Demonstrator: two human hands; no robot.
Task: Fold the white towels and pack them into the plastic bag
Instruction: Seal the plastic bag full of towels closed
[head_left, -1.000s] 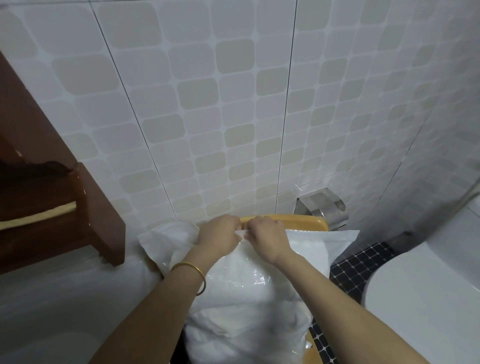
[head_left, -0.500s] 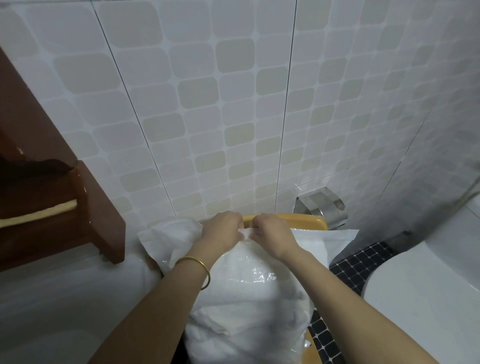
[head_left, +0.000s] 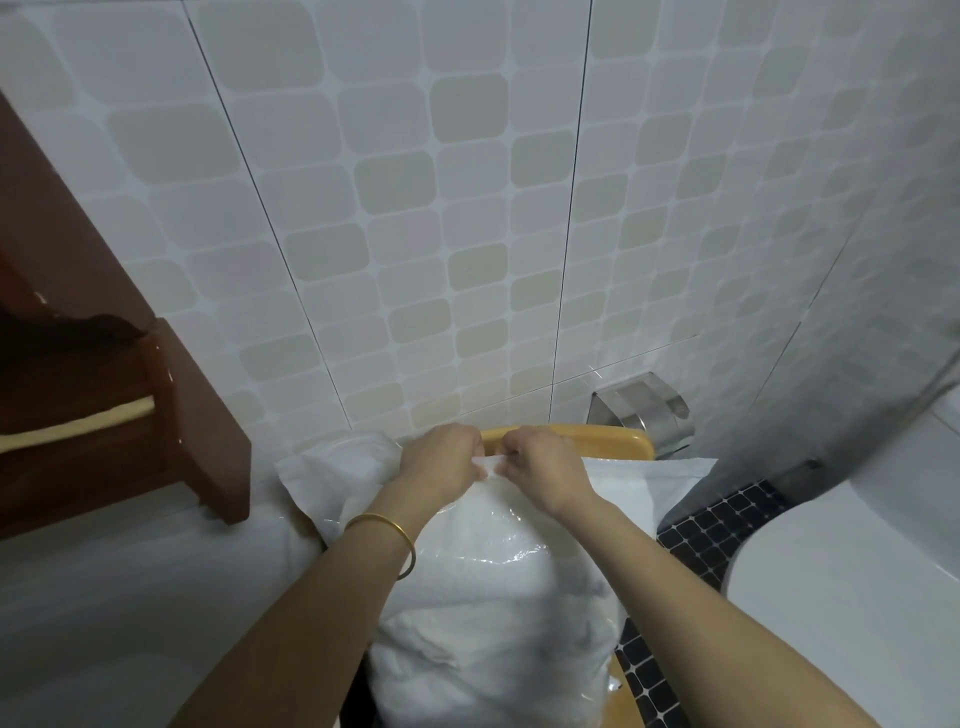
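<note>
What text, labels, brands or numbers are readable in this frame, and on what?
No readable text anywhere in this frame.
The clear plastic bag of white towels, pinched at its top by the left hand and right hand, bears no visible print; the shiny metal paper holder and beige tiled wall are unmarked.

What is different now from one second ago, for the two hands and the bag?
Nothing has visibly moved. The left hand and the right hand keep their grip on the top edge of the plastic bag, close together, and neither takes hold of anything new or lets go. The white towels stay inside it.
</note>
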